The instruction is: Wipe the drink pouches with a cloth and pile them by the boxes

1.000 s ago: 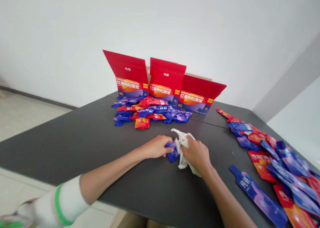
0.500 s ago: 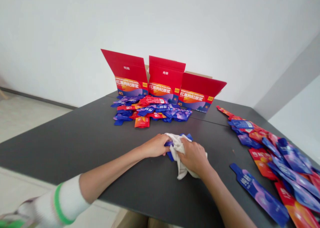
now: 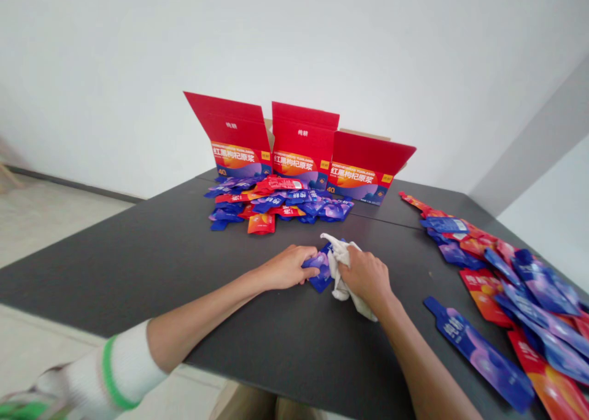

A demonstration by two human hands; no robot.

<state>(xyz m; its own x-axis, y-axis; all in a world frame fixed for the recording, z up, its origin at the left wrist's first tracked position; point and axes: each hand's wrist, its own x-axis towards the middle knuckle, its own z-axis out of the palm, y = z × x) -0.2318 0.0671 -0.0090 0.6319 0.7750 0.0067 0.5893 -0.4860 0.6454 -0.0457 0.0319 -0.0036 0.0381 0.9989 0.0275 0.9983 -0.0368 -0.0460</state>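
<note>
My left hand (image 3: pixel 291 268) is closed on one side of a blue and purple pouch (image 3: pixel 321 271), thumb and fingers gripping its edge. In my right hand (image 3: pixel 367 277) is a crumpled white cloth (image 3: pixel 346 285), which lies against the right part of the pouch and hides that part. A pile of blue and red pouches (image 3: pixel 280 202) lies just beyond both hands, in front of three boxes. To the right of my right arm, a single blue pouch (image 3: pixel 481 355) lies flat on the dark table (image 3: pixel 221 340).
Three red boxes with raised lids, a left box (image 3: pixel 242 158), a middle box (image 3: pixel 301 162) and a right box (image 3: pixel 356 179), stand in a row at the back. Along the right side spreads a heap of red and blue pouches (image 3: pixel 488 294). A white wall (image 3: pixel 294 39) rises behind.
My right hand and the cloth have shifted slightly right across the pouch, uncovering more of its blue and purple face. My left hand keeps its grip in nearly the same place.
</note>
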